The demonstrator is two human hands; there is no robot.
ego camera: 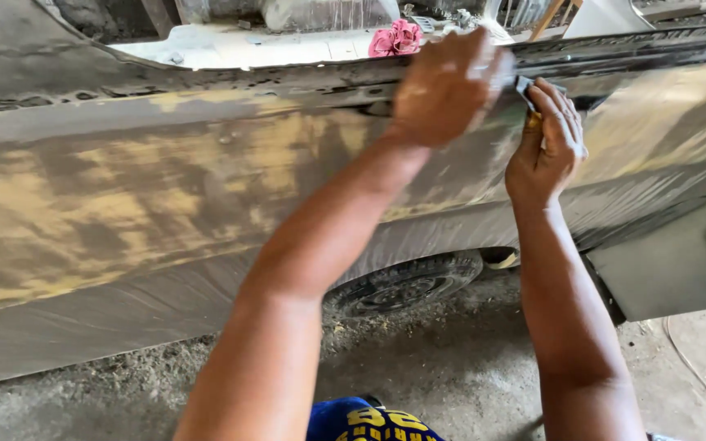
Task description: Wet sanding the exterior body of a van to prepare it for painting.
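Left hand, blurred, fingers flat on the car panel; right hand at 3 o'clock pinches a sanding pad against the crease.

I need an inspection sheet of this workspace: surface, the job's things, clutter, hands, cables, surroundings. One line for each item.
Surface: grey car body panel with sanded yellow filler patches, dusty.
Job's things: small dark folded sanding sheet pinched in the right hand.
Clutter: crumpled pink rag lying on top of the car.
Hands: left hand blurred, against the panel's upper edge; right hand beside it, holding the sheet.
Cables: thin pale cord on the floor at right.
Surroundings: dusty concrete floor, black tyre under the panel.
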